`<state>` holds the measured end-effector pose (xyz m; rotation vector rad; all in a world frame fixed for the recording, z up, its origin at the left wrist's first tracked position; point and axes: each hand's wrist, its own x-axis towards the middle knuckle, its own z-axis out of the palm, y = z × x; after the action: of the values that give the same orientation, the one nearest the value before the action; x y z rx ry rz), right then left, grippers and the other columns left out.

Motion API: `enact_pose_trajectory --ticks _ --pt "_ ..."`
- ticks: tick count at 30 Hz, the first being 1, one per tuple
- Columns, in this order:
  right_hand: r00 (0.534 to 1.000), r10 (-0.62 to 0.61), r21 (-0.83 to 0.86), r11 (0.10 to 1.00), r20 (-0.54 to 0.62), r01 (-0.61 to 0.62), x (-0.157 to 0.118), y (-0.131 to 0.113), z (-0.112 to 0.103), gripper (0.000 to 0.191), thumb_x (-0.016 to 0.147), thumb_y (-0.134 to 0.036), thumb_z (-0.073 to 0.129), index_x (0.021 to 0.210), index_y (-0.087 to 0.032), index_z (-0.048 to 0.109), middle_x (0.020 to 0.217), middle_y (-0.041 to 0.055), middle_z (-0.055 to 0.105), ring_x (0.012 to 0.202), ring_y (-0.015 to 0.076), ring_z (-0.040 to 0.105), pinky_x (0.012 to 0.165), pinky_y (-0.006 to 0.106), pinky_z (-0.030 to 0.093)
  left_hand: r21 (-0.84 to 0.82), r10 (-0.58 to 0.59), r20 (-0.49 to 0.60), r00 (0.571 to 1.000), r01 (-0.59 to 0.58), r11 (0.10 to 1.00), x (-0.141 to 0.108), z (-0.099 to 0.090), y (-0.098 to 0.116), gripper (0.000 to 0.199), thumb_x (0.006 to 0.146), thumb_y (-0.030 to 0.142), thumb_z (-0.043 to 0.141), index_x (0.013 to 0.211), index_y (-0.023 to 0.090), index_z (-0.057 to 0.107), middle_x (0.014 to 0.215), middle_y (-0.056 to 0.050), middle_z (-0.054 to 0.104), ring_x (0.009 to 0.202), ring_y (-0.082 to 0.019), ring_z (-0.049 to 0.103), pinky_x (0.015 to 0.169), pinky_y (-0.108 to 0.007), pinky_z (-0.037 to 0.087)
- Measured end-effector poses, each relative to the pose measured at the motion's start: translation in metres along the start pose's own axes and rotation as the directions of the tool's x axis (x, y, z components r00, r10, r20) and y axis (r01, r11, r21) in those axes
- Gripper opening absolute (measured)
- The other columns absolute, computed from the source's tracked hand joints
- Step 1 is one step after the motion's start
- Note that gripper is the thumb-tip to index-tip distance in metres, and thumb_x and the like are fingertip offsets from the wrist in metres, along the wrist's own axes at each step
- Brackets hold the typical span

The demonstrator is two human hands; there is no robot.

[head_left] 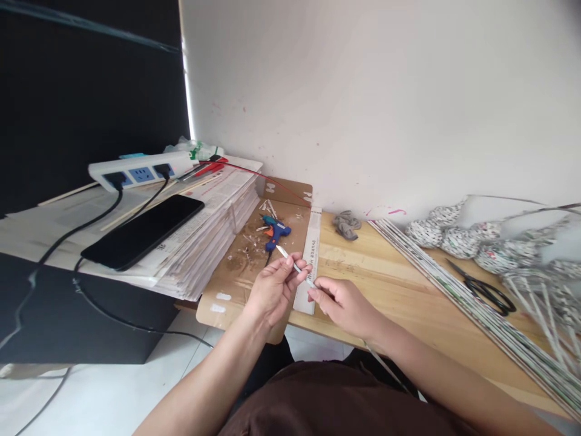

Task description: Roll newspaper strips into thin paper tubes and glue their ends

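A thin rolled paper stick slants between my two hands, its pointed pale end up and to the left. My left hand pinches it near that tip, palm turned partly up. Lower down, my right hand is closed around the same stick, and a thin length shows again below my right wrist. Just beyond the tip, a blue glue gun lies on a stained cardboard sheet. Under my hands is a folded newspaper strip.
At left, a tall newspaper stack bears a black phone and a power strip with cords. On the wooden table lie a grey rag, long paper sticks, black scissors and several woven paper pieces.
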<state>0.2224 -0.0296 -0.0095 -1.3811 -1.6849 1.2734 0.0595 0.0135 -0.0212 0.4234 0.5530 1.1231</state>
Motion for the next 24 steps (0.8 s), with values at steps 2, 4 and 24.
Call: enact_pose_trajectory --ticks 2,4,24 --pt "1.0 0.001 -0.014 1.0 -0.013 -0.001 0.001 0.001 0.003 0.037 0.089 -0.051 0.046 0.076 -0.018 0.057 0.055 -0.0015 0.05 0.048 0.009 0.043 0.049 0.023 0.032 -0.003 0.003 -0.007 1.0 -0.003 1.0 0.0 -0.001 0.002 0.013 0.085 0.012 0.056 0.092 0.007 0.066 0.081 -0.009 0.067 0.082 -0.017 0.069 0.076 -0.022 0.057" --pt "0.99 0.079 0.133 0.987 0.113 -0.094 0.003 0.001 0.004 0.044 0.091 -0.054 0.036 0.077 -0.017 0.055 0.047 -0.0045 0.041 0.042 0.0089 0.039 0.047 0.023 0.033 -0.004 0.004 -0.003 1.0 -0.004 1.0 0.0 -0.003 0.003 0.014 0.085 0.013 0.056 0.093 0.007 0.066 0.081 -0.009 0.067 0.083 -0.017 0.069 0.076 -0.021 0.057" --pt "0.998 -0.044 -0.078 0.996 -0.035 0.041 0.029 -0.013 -0.001 0.033 0.089 -0.049 0.046 0.09 -0.018 0.059 0.077 0.0039 0.063 0.064 0.0132 0.055 0.058 0.026 0.041 0.032 0.067 -0.028 0.997 -0.067 0.997 -0.003 -0.017 0.01 0.016 0.082 0.018 0.062 0.093 0.007 0.067 0.082 -0.008 0.067 0.083 -0.018 0.068 0.081 -0.025 0.055"
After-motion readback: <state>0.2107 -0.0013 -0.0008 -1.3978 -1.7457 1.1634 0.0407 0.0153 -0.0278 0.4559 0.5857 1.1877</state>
